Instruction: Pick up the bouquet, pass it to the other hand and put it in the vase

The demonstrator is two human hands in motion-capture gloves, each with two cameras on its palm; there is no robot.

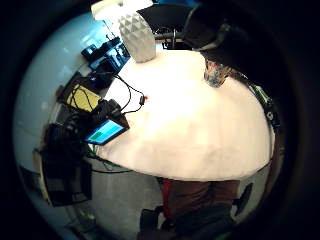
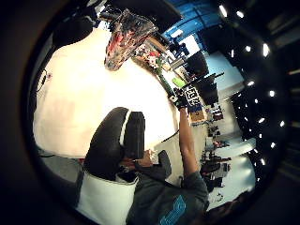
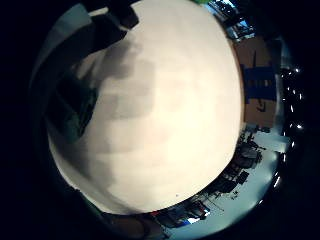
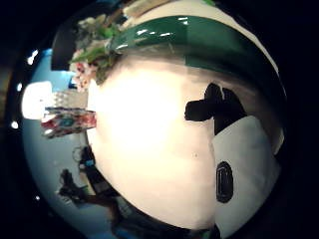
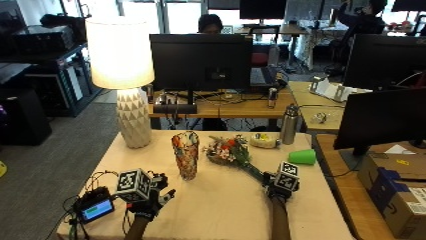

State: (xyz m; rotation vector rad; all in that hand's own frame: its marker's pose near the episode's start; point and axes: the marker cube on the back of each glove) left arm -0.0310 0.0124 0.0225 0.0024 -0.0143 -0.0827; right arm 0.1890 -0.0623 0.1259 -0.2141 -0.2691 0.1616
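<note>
The bouquet (image 5: 225, 149) lies on the tan table (image 5: 219, 210), flowers toward the vase and its green wrapped stem (image 5: 253, 171) running back to my right hand (image 5: 275, 193). That hand hovers low at the stem's end. In the right thumb side palm view the green stem (image 4: 199, 35) arches close by, while dark fingertips (image 4: 212, 107) stand apart from it over bare table. The patterned glass vase (image 5: 186, 154) stands upright just left of the flowers and holds nothing. My left hand (image 5: 150, 201) hangs over the table's front left with fingers spread, holding nothing.
A white lamp (image 5: 133, 120) stands at the back left corner. A metal bottle (image 5: 288, 125), a green cup (image 5: 303, 156) and a small pale object (image 5: 265, 141) sit behind the bouquet. A small screen device (image 5: 96, 209) with cables lies at the front left edge.
</note>
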